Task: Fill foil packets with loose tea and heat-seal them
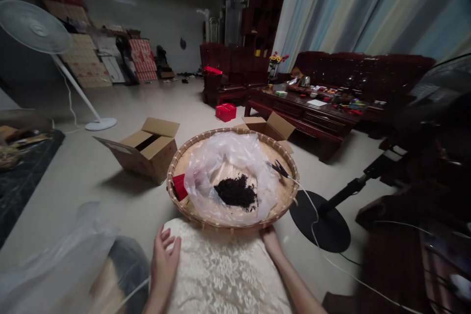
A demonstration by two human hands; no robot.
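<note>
- The left hand (pixel 165 265) is open, fingers loosely spread, just above a lace-covered lap (pixel 224 270) and touching nothing else that I can make out.
- The right hand (pixel 271 241) sits at the near rim of the tray, its fingers out of sight, so I can't tell whether it is closed on the rim or only resting there.
- That round woven bamboo tray (pixel 176 201) lies with its near edge against the lap.
- A clear plastic bag (pixel 228 157) sits open in the middle of the tray, and a heap of dark crumbly leaves (pixel 235 192) lies in its mouth.
- Black-handled scissors (pixel 280 169) lie inside the right rim, and a white cord (pixel 312 221) runs past them, over the rim and down to the floor.
- A small red box (pixel 180 186) lies just inside the left rim.
- Off the left hand, a second plastic bag (pixel 62 265) slumps on the floor.
- Beyond the far rim stand two open cardboard boxes (pixel 147 152) (pixel 270 127), one on each side, with a red carton (pixel 225 112) further on.
- To the right, the black base of a fan (pixel 320 221) sits on the floor, near a low carved wooden table (pixel 305 108) crowded with small items.
</note>
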